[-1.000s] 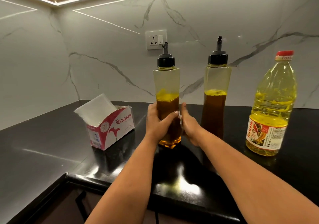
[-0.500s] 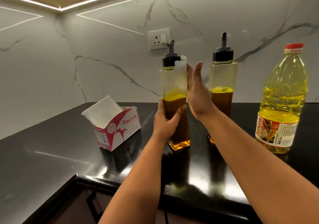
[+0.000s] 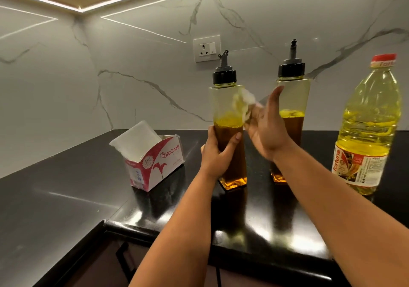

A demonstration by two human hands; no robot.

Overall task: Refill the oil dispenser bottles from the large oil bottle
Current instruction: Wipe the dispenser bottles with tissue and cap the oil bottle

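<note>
Partly hidden behind your right hand (image 3: 266, 129) is the second dispenser bottle (image 3: 292, 100), so you see only its black cap, its spout and a strip of its amber base. Your large oil bottle (image 3: 369, 127) is cut off at the right edge of the view, its red cap only half showing. Something pale and crumpled, a tissue (image 3: 244, 103) as far as the blur allows, lies between your right fingers and the glass; whether those fingers pinch it or merely press it flat I cannot tell.

Your left hand (image 3: 218, 154) wraps the lower half of the nearer dispenser bottle (image 3: 229, 129), thumb across the front, fingers curled round the back, gripping it firmly. Your right hand is raised beside that bottle's upper part, palm turned toward it, fingers fairly straight and pointing up.

That held bottle stands upright on the black counter (image 3: 66, 198), near its front edge, with dark oil up to about its middle and a thin yellow layer on top; above that the glass is clear. To its left sits an opened tissue box (image 3: 155, 165), red and white, with a white pack sticking out.
</note>
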